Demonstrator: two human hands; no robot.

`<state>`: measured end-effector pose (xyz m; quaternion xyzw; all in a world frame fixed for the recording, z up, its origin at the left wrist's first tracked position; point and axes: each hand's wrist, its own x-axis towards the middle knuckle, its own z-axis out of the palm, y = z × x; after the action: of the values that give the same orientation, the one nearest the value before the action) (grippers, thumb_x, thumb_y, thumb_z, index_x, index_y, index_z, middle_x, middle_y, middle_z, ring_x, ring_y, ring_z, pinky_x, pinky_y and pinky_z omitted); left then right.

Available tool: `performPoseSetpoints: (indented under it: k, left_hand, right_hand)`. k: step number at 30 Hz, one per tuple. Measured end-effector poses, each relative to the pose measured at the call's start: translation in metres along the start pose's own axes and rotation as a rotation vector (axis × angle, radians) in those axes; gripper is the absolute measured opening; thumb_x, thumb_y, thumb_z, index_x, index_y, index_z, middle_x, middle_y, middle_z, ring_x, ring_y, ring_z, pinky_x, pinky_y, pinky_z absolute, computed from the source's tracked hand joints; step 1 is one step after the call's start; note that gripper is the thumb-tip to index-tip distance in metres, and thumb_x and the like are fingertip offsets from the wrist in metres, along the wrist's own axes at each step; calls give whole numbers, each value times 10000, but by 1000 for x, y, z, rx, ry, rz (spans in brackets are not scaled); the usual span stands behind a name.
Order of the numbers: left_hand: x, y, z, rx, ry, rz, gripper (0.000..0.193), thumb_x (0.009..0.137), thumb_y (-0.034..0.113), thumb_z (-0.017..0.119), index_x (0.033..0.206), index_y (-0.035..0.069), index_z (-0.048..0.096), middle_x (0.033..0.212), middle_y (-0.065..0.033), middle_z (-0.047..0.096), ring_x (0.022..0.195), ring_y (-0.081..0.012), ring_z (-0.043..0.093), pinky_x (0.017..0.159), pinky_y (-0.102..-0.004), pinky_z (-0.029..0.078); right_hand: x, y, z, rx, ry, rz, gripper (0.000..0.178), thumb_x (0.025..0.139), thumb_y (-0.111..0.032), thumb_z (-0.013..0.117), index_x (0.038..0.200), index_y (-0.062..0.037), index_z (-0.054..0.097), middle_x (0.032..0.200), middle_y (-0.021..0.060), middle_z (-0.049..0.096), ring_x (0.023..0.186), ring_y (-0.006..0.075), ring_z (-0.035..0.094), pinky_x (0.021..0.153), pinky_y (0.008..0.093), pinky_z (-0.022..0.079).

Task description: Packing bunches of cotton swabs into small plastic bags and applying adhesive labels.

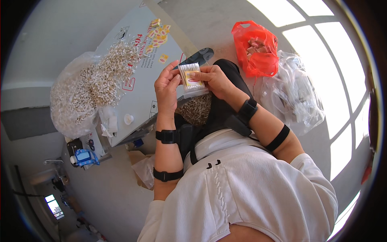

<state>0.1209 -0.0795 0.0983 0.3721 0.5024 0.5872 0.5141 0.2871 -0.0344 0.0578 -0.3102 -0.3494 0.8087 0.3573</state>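
Note:
A clear packet of cotton swabs with a yellow card on its front is held up over my lap. My left hand grips its left edge, thumb and fingers bent around it. On the other side my right hand pinches the packet, its thumb lying across the yellow card. Below the packet, more loose cotton swabs show between my legs; what contains them is hidden. Several small yellow cards lie scattered on the table to the left of my hands.
A big heap of loose swabs spills from a clear plastic bag on the grey-topped table. A small white round object sits near its edge. On the floor at right are a red bag of small packs and crumpled clear plastic.

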Motion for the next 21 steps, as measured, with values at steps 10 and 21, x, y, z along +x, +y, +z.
performPoseSetpoints:
  k: [10,21]
  left_hand:
    - [-18,12,-3,768,-193,553,442,672,-68,775,1081,96,741,1260,-76,636,1187,-199,565,1018,-334,457]
    - [-33,29,9,431,-78,523,338,718,8,813,1040,38,716,1003,-36,655,914,-144,598,796,-277,480]
  right_hand:
    - [-10,-14,4,88,25,120,214,957,-130,617,1059,48,678,847,74,670,669,114,626,571,264,513]
    - [-27,-29,24,-336,-166,-502,336,752,67,741,1072,-32,715,906,26,658,738,75,594,681,215,497]
